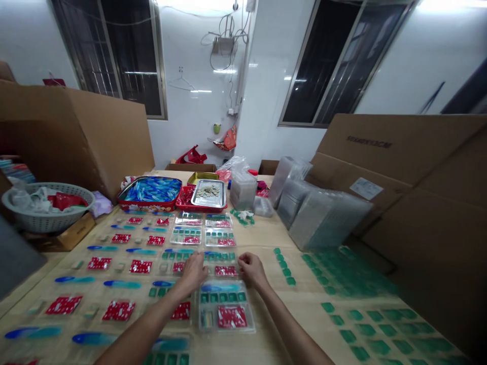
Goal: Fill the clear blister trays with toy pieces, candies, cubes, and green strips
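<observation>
My left hand (195,274) is closed at the left edge of a clear plastic case, and my right hand (251,268) pinches at its right edge. Inside that case lie a blue stick-like tool, a row of green squares and a red patterned packet (225,270). Closer to me, between my forearms, sits another filled clear case (227,324) with the same kinds of contents. Beyond my hands are several closed cases, among them one (219,236) just ahead. My fingertips are small and partly hidden, so their exact grip is hard to see.
Rows of clear trays with red packets (118,310) fill the left side. Green squares (367,329) lie in rows at right. At the back stand a tin of blue tools (154,190), a metal tray (218,203) and stacked clear cases (323,215). Cardboard boxes (399,162) flank the table.
</observation>
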Available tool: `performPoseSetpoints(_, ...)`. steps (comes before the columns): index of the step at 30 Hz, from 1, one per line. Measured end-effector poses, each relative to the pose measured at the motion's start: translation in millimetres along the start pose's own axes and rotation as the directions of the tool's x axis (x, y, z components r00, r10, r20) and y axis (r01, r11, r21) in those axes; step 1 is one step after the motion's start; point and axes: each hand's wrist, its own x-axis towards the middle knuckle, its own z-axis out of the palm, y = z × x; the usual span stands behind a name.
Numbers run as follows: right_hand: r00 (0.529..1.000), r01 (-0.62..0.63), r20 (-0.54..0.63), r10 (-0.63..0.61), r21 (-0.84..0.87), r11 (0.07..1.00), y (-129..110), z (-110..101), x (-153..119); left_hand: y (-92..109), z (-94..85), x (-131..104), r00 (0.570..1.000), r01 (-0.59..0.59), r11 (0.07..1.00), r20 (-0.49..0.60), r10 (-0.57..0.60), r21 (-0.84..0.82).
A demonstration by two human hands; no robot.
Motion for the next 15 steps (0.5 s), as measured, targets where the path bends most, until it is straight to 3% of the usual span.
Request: performPoseSetpoints(15,0.998,0.051,0.043,-0.039,-0.331,0.942,0.5,-14.4,-8.9,12.9,4.1,1.5,0.994,0.025,0.999,0.111,-0.021,-0.033)
